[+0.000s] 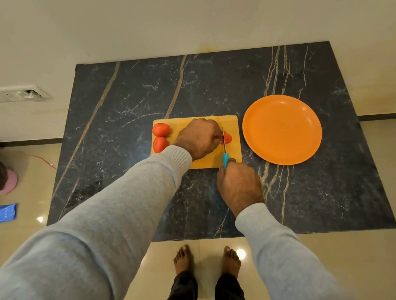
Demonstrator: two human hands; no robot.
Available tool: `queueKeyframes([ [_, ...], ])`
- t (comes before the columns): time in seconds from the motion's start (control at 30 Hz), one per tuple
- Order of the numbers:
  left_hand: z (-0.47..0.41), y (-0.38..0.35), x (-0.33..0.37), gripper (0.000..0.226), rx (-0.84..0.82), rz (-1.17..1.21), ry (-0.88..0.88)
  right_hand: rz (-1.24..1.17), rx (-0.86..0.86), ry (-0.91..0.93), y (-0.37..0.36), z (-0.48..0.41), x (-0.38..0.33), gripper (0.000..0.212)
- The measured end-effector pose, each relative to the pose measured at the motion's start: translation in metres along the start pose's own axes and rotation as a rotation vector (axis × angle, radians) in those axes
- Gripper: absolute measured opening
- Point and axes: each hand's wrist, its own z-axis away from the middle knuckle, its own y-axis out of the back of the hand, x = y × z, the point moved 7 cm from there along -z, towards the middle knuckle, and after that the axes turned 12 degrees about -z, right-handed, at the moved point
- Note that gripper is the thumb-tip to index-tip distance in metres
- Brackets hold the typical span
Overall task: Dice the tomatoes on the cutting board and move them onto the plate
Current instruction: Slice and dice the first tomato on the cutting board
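A rectangular yellow-orange wooden cutting board (pixel 205 161) lies on a dark veined marble countertop (pixel 129 100), its long axis running left to right; just beside its right edge, close but not clearly touching, sits a round orange plastic plate (pixel 282 129) with nothing on it. At the board's left end two whole red tomatoes (pixel 160 137) lie one behind the other, touching or nearly so; the nearer one reaches the board's front-left part.

The left hand (pixel 199 138), in a grey knitted sleeve, is curled palm-down over a red tomato being cut (pixel 226 138) on the right half of the board; its fingertips press on that tomato, most of which is hidden under the hand; only its right-hand cut portion shows beyond the blade. The right hand (pixel 238 185) is closed round the light-blue handle of a small kitchen knife (pixel 224 152); the knife's long axis runs away from the person, handle toward the near edge of the board and tip pointing to the far edge, the thin blade standing on edge and set into the tomato just right of the left fingertips. How deep the blade sits cannot be told.

Below the countertop's near edge two bare feet (pixel 207 260) stand on a glossy beige tiled floor (pixel 327 252).
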Motion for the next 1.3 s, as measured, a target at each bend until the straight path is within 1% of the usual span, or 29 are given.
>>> queueKeyframes([
  [0.1, 0.000, 0.001, -0.001, 0.035, -0.017, -0.008, 0.008, 0.013, -0.022, 0.001, -0.006, 0.011, 0.004, 0.033],
  [0.27, 0.000, 0.005, 0.000, 0.034, -0.041, -0.010, 0.006, -0.042, -0.053, -0.035, -0.008, 0.029, 0.015, 0.042],
  [0.4, 0.004, 0.010, -0.011, 0.040, -0.036, 0.012, 0.024, -0.117, 0.037, -0.002, 0.008, 0.039, 0.018, 0.045],
  [0.5, 0.009, 0.011, -0.019, 0.037, -0.027, 0.012, 0.011, -0.126, 0.070, 0.019, 0.011, 0.037, 0.014, 0.047],
  [0.6, 0.011, 0.009, -0.010, 0.033, -0.012, -0.010, -0.043, -0.127, 0.077, 0.038, 0.008, 0.031, 0.005, 0.046],
  [0.8, 0.008, 0.004, -0.007, 0.030, 0.039, 0.019, -0.016, -0.118, 0.022, 0.007, 0.003, 0.016, -0.001, 0.043],
  [1.0, 0.009, 0.004, -0.008, 0.030, 0.028, 0.014, -0.020, -0.101, 0.044, 0.011, 0.008, -0.012, -0.012, 0.036],
  [1.1, 0.010, 0.002, -0.007, 0.032, 0.029, -0.003, -0.007, -0.031, 0.012, -0.012, 0.003, -0.009, -0.012, 0.031],
  [1.2, 0.012, 0.002, -0.007, 0.033, 0.038, -0.007, 0.006, 0.013, -0.021, -0.022, -0.007, 0.003, -0.008, 0.033],
  [1.3, 0.010, 0.000, -0.008, 0.034, 0.013, -0.007, 0.019, 0.032, -0.057, -0.017, -0.016, 0.015, -0.003, 0.036],
])
